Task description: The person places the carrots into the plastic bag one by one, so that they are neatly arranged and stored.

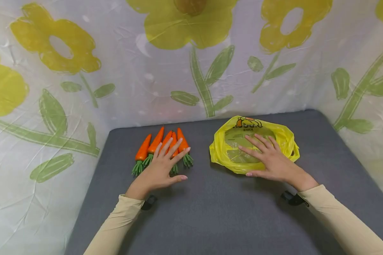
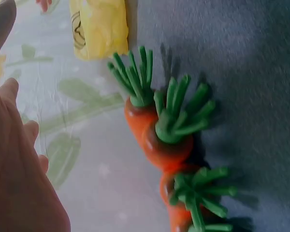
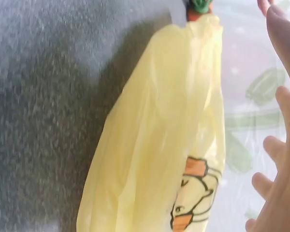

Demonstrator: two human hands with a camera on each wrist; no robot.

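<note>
Several orange toy-like carrots (image 1: 143, 150) with green stubby tops lie side by side on the left of the grey table. My left hand (image 1: 157, 171) hovers above their near ends, fingers spread, holding nothing; in the left wrist view the carrots (image 2: 166, 145) stand apart from it. On the right lies a yellow plastic bag (image 1: 220, 150), its mouth spread wide, with a printed cartoon figure on its far side. Over the bag's near part is my right hand (image 1: 272, 161), fingers spread and holding nothing. The right wrist view shows the bag's side (image 3: 150, 130) apart from the fingers.
The grey table (image 1: 191, 219) has a back edge against a white curtain (image 1: 131, 81) printed with yellow flowers, which also runs along both sides. Dark wrist-worn devices sit under both wrists, near the beige sleeves (image 1: 341, 216).
</note>
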